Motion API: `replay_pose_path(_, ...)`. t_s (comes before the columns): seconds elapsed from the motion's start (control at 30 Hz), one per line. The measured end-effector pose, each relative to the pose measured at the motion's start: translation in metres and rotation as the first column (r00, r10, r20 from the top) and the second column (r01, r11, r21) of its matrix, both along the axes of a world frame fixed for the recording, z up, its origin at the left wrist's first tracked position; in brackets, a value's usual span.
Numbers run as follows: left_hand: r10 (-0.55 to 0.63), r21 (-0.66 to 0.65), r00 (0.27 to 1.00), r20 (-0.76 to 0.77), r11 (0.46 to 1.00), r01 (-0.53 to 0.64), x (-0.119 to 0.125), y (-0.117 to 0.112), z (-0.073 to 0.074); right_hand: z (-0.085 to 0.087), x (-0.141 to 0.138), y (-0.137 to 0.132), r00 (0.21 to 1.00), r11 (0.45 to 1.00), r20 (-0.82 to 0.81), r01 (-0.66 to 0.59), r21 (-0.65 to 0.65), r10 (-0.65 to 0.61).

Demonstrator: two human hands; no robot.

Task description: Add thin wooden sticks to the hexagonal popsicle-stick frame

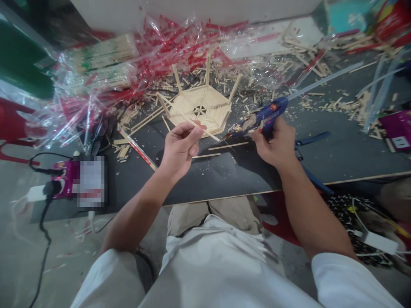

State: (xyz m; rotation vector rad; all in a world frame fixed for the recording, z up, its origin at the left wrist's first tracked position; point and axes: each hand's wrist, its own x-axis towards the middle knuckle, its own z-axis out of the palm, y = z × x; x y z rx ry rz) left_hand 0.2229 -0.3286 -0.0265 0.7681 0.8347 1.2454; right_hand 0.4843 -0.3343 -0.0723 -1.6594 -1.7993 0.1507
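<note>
My left hand is closed in a pinch on a thin wooden stick that slants down to the right. My right hand is wrapped round a blue glue gun, its nozzle pointing left at the stick's lower end. Just behind both hands sits a hexagonal model of wooden sticks with several uprights at its corners. All of this is over a dark board lying across my lap.
Crumpled clear and red plastic wrapping and stick offcuts litter the back of the board. Loose sticks lie near my hands. A purple device with black cables sits on the floor at left. Clear glue sticks lie at right.
</note>
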Motion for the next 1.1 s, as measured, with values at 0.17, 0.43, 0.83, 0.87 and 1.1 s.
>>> replay_pose_path(0.17,-0.013,0.007,1.0,0.001,1.0,0.013,0.0,0.0,0.0,0.0,0.0,0.0,1.0,1.0,-0.005,-0.004,-0.016,0.004)
replay_pose_path(0.43,0.006,-0.011,1.0,-0.02,1.0,-0.006,0.0,0.0,-0.001,0.0,0.0,0.0,1.0,1.0,0.008,0.006,-0.004,-0.006)
replay_pose_path(0.83,0.006,0.011,0.998,0.068,1.0,-0.007,0.0,0.0,0.005,0.002,-0.006,0.001,0.99,0.992,-0.102,0.102,0.075,-0.095)
replay_pose_path(0.87,0.006,0.013,0.998,0.069,1.0,-0.007,0.0,0.001,0.005,0.003,-0.007,0.001,0.985,0.99,-0.138,0.112,0.084,-0.1)
replay_pose_path(1.1,0.018,0.001,1.0,0.025,1.0,-0.018,-0.004,0.004,0.002,0.019,0.008,0.011,0.92,0.95,-0.301,0.294,0.105,-0.251)
